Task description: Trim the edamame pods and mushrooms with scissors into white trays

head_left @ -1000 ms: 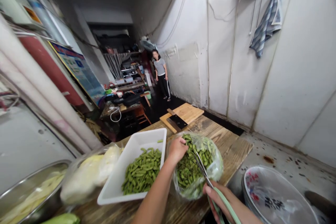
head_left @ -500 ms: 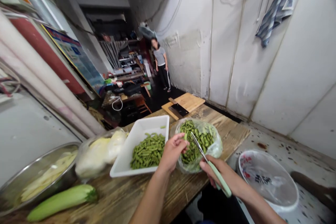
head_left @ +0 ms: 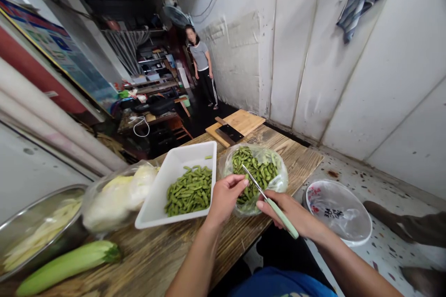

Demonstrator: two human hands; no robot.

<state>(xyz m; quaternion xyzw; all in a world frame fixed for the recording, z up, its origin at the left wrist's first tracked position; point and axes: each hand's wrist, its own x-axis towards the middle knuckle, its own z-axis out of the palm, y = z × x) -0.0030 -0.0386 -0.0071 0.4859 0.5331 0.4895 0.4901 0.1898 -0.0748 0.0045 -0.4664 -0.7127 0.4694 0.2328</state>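
Observation:
Between the thumb and fingers of my left hand (head_left: 226,196) is a green edamame pod (head_left: 246,177), mostly covered by the fingertips. My right hand (head_left: 287,211) grips scissors (head_left: 282,218) with pale green handles, their blades pointing at the pod and looking closed or nearly so. Both hands are over the near side of a clear plastic bag (head_left: 281,178) full of edamame pods (head_left: 259,164). Left of it stands a white tray (head_left: 153,195) holding a heap of pods (head_left: 191,190), with a single one apart near its far corner.
A cleaver (head_left: 232,133) lies on a cutting board (head_left: 245,122) at the table's far end. Leftward are bagged cabbage (head_left: 114,195), a steel bowl (head_left: 78,202) of pale slices and a zucchini (head_left: 66,264). A lined bucket (head_left: 339,213) stands at right; a person (head_left: 202,67) stands beyond.
The view has shifted, so the whole scene sits further left and higher. My left fingers have closed more over the pod, and the scissor blades look closer together.

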